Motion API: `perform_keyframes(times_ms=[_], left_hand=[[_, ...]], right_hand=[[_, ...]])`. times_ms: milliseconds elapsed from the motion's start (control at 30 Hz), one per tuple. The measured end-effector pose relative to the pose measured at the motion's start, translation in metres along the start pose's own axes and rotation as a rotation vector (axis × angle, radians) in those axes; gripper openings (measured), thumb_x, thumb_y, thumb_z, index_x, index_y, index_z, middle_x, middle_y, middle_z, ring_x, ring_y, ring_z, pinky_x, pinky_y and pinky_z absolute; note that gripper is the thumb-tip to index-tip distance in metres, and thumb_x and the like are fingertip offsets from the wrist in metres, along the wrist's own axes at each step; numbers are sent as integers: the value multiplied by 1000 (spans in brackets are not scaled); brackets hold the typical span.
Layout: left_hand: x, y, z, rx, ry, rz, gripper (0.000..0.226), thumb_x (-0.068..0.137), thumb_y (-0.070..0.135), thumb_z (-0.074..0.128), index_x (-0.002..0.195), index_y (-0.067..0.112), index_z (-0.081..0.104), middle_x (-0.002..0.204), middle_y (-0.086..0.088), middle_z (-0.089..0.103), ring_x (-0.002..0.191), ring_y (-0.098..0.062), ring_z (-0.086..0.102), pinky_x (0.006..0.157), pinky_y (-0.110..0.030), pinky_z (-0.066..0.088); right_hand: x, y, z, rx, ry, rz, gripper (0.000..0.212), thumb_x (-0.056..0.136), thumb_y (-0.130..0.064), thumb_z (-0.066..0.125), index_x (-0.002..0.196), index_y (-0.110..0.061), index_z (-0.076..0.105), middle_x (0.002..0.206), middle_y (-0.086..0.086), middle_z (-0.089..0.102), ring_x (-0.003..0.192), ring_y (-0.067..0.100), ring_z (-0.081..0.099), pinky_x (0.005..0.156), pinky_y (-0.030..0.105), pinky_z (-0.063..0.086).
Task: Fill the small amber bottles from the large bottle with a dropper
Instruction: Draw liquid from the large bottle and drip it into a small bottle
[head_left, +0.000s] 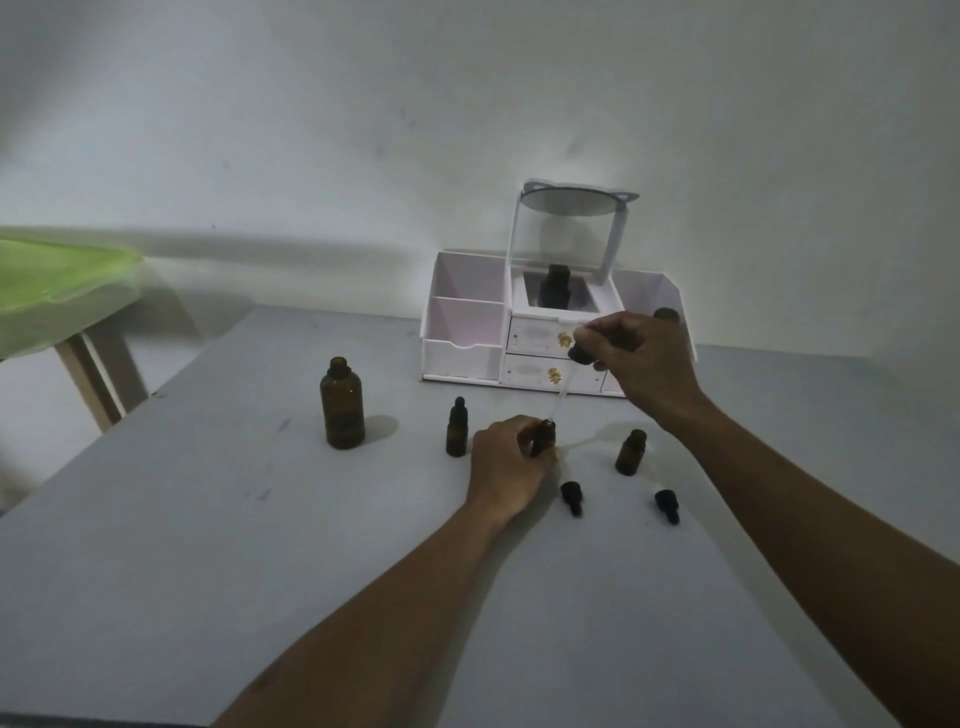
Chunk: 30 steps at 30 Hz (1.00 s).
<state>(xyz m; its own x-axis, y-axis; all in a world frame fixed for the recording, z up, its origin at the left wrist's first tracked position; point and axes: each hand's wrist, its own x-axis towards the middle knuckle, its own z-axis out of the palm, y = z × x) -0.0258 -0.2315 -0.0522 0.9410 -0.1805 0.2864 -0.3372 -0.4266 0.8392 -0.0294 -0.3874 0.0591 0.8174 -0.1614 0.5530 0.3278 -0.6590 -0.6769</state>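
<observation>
The large amber bottle (342, 406) stands uncapped on the grey table at the left. My left hand (506, 462) grips a small amber bottle (544, 437) upright on the table. My right hand (641, 358) pinches the black bulb of a dropper (563, 387), whose glass tube slants down with its tip at that bottle's mouth. A capped small bottle (456, 428) stands just left of my left hand. An uncapped small bottle (630, 452) stands to the right. Two black dropper caps (571, 497) (667, 505) lie on the table in front.
A white organiser (467, 332) with drawers and a tilted round mirror (569, 201) stands at the back, a dark bottle (555, 287) in its middle compartment and another behind my right hand. A green-topped table (57, 280) stands at the left. The grey table (260, 545) stretches toward me.
</observation>
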Motion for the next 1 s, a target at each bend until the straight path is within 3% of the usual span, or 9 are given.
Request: perform_keyframes(times_ms=[133, 267, 533, 667, 733, 833, 1000], left_hand=[[0, -1, 1, 14, 1, -4, 34, 81, 31, 79, 111, 16, 73, 108, 3, 73, 98, -12, 66, 97, -31, 52], [0, 0, 1, 24, 0, -9, 32, 82, 31, 78, 110, 16, 73, 107, 2, 73, 98, -14, 66, 98, -34, 52], [0, -1, -1, 37, 6, -18, 30, 82, 28, 77, 110, 18, 73, 106, 3, 73, 93, -10, 65, 95, -30, 52], [-5, 2, -4, -16, -28, -38, 47, 82, 25, 78, 126, 14, 65, 122, -1, 68, 111, -14, 63, 102, -33, 49], [-9, 2, -8, -63, -46, -65, 59, 80, 26, 80, 134, 15, 58, 129, -1, 64, 117, -14, 60, 104, -28, 46], [-21, -3, -25, -113, -80, -94, 56, 80, 28, 80, 131, 20, 58, 127, 1, 64, 116, -11, 60, 96, -16, 44], [-44, -24, -77, -58, -36, -108, 37, 82, 36, 77, 116, 23, 68, 110, 13, 67, 90, 5, 61, 84, -6, 47]], right_hand=[[-1, 1, 2, -43, -4, -18, 11, 89, -28, 73, 95, -20, 75, 79, -13, 72, 70, -8, 68, 73, 12, 55], [-1, 3, 4, -90, 6, -57, 12, 88, -27, 74, 94, -17, 77, 79, -13, 71, 70, -9, 67, 75, 15, 55], [-4, -2, 6, -124, 16, -92, 11, 89, -22, 74, 94, -14, 77, 78, -22, 66, 70, -18, 62, 68, -5, 44], [-6, -16, 1, -76, 18, -127, 2, 90, -25, 73, 91, -23, 74, 76, -21, 69, 71, -12, 67, 68, 0, 47], [-4, -24, -1, -51, 41, -136, 7, 90, -26, 72, 92, -21, 76, 78, -12, 73, 72, -8, 69, 69, 1, 48], [3, -41, 0, -25, 78, -150, 14, 90, -28, 71, 96, -16, 77, 83, -5, 76, 74, 2, 71, 73, 6, 52], [8, -77, 24, 114, 73, -169, 5, 90, -22, 72, 95, -23, 74, 80, -13, 72, 69, -6, 69, 73, 12, 56]])
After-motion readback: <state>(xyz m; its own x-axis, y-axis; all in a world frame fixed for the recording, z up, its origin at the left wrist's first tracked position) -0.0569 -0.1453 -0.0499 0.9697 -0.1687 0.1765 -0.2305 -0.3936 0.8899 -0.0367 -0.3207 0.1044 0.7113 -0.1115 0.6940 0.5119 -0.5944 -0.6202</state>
